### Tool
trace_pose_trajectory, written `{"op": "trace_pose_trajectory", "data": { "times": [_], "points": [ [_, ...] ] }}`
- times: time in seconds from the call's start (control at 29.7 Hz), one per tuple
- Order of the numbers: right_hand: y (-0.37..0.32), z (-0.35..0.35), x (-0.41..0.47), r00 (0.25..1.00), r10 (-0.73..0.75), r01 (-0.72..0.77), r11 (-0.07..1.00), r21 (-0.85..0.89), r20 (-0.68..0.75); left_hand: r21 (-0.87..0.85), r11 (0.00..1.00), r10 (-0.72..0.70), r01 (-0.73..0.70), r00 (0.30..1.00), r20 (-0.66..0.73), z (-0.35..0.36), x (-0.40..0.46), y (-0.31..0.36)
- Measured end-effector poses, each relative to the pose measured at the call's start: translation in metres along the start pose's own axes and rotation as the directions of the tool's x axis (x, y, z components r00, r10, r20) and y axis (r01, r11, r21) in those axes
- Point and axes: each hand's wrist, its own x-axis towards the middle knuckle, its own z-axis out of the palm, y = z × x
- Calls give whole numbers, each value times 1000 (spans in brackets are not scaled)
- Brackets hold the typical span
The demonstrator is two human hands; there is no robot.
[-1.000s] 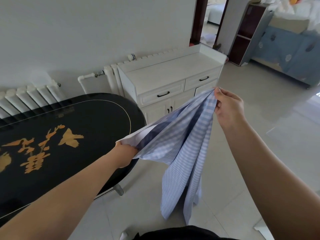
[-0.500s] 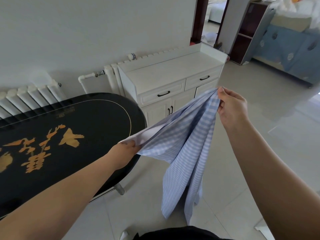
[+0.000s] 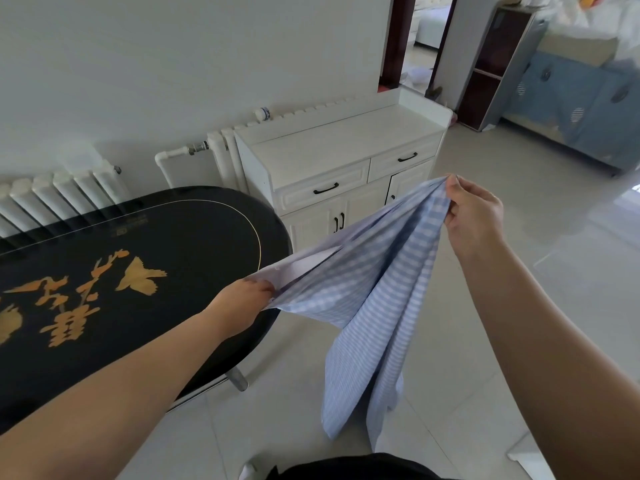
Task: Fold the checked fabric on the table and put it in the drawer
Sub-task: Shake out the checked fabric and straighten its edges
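below the camera, off the table (image 3: 207,237) altogether: checked fabric (image 3: 374,289) held up in mid-air over the floor, bunched rather than squared, one long tail hanging down toward the tiles. no neat fold visible yet; looks like the early part of the folding, with the flattening, the folds and the whole trip to the drawer still ahead. left hand (image 3: 242,299) nearer and lower, arm stretched out over the table's rounded end, gripping one gathered end of the cloth; fingers hidden behind the hand, so exact hold hard to tell. right hand (image 3: 474,216) higher and further out, arm extended, pinching the other gathered end between thumb and fingertips. cloth drawn fairly taut between the two. beyond, against the wall, white cabinet (image 3: 346,147) with two drawers, left drawer (image 3: 325,190) and right drawer (image 3: 405,159), both closed, well apart from the cloth.
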Motion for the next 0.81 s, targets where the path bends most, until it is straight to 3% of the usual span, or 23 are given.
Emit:
{"op": "trace_pose_trajectory", "data": {
  "times": [0.17, 0.3, 0.47, 0.61, 0.81],
  "points": [
    [0, -8, 7, 998, -9, 6, 999, -52, -58, 130, 976, -192, 176, 973, 131, -5, 3, -9],
    [2, -9, 6, 997, 0, -5, 998, -65, -76, 129, 989, -74, 68, 996, 44, -13, -2, -4],
    [-1, -9, 1, 996, 0, -7, 997, -80, -88, 138, 987, 67, -77, 995, 78, -14, -4, 10],
    [-2, -13, -2, 998, -7, 2, 997, -83, -68, 126, 990, 51, -64, 994, 98, -13, 0, 18],
    [0, -18, -4, 999, -10, 5, 994, -106, -43, 257, 961, -116, 104, 993, 32, -12, 8, 29]
  ]
}}
